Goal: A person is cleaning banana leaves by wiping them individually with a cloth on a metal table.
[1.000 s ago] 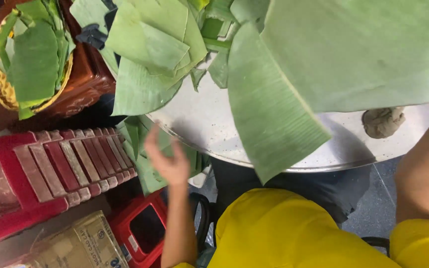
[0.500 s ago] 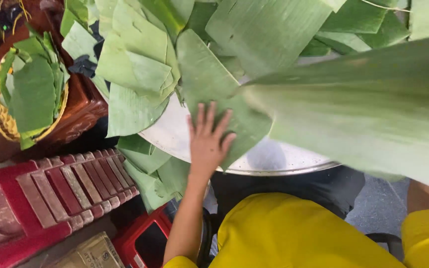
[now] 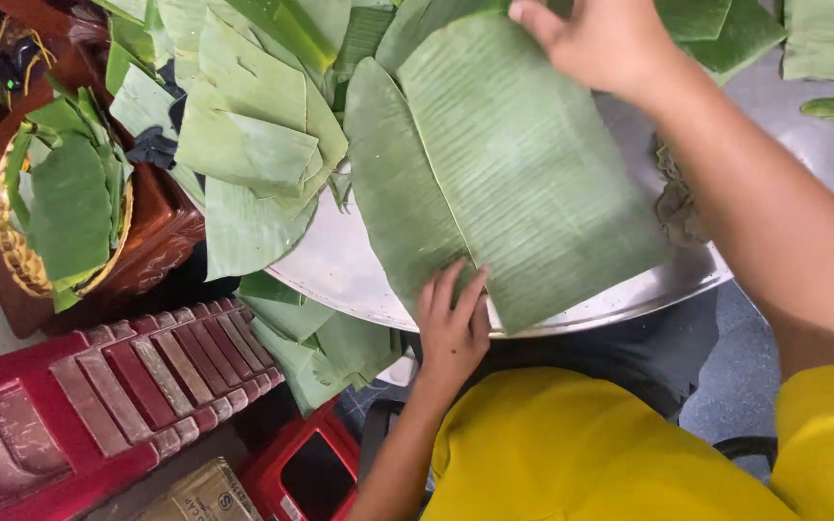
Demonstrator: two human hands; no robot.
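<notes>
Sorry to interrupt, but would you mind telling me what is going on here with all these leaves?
A person in a yellow top is laying a large banana leaf flat on a round metal tray. The left hand presses the leaf's near edge, while the right hand holds its far end. More cut leaves are piled on the tray's far side, others fill a woven basket, and a red plastic stool stands beside it.

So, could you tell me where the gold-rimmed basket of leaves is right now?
In the head view, the basket sits at the far left on a dark wooden stand, left of the round metal tray and above the red plastic stool.
</notes>
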